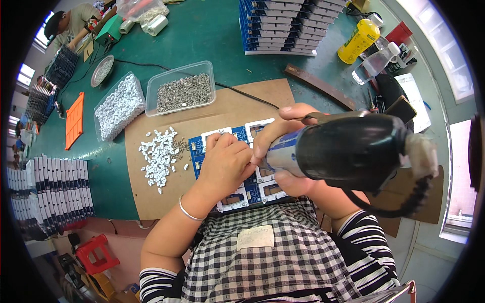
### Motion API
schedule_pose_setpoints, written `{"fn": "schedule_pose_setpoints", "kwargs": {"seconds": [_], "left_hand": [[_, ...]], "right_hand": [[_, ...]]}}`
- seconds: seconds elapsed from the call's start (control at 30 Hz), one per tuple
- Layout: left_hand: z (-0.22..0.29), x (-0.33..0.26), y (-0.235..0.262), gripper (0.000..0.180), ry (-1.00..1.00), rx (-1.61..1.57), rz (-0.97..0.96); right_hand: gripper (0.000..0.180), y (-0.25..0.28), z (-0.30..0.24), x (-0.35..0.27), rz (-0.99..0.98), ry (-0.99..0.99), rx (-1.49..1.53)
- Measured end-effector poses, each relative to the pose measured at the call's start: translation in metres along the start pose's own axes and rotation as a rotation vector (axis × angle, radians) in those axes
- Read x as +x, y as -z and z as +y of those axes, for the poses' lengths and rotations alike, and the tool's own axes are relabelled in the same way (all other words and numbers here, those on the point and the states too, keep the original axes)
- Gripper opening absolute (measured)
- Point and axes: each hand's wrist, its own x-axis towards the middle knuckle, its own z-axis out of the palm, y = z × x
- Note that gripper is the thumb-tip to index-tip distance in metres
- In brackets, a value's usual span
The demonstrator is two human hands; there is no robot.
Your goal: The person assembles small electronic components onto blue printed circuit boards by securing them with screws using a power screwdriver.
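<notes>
You are gripping the electric screwdriver (348, 151) in your right hand (283, 146); your left hand (227, 164) is pressing closed-fingered on the blue panel (237, 194) at frame centre, with loose screws and white clips (159, 154) lying unused.

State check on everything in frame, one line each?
Left hand: resting, fingers curled, on the blue board panel.
Right hand: gripped around the electric screwdriver, tip hidden.
Clear tub: open, holding grey screws.
Clear bag: open, full of small white parts.
White parts pile: loose on cardboard mat.
Yellow bottle: capped, tilted.
</notes>
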Motion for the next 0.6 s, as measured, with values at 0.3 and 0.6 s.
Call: {"fn": "schedule_pose_setpoints", "kwargs": {"seconds": [0.3,0.6], "left_hand": [[0.000,0.000,0.006,0.017,-0.005,-0.061,0.012],[-0.005,-0.003,0.002,0.019,0.022,-0.094,-0.024]], "right_hand": [[0.073,-0.018,0.013,0.012,0.065,0.180,0.394],[0.086,-0.032,0.015,0.006,0.211,0.052,0.131]]}}
